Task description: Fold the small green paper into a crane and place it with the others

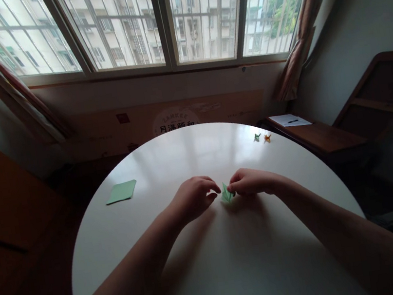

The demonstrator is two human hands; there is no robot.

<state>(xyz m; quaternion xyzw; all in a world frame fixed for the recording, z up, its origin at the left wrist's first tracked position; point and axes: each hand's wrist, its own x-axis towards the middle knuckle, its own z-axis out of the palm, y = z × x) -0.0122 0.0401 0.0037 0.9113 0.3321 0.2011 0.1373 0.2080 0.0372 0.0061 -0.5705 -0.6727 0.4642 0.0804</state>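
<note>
A small piece of folded green paper stands over the middle of the white round table, with crease lines on its face. My right hand pinches its right edge between thumb and fingertips. Just left of the paper is my left hand, thumb and fingers apart and nothing between them. A narrow gap seems to separate its fingertips from the paper. Both forearms reach in from the near side of the table.
A stack of green paper squares lies at the table's left. Toward the back right sit a green folded paper figure and an orange one. Beyond the table, a wooden bench holds a white sheet and a pen.
</note>
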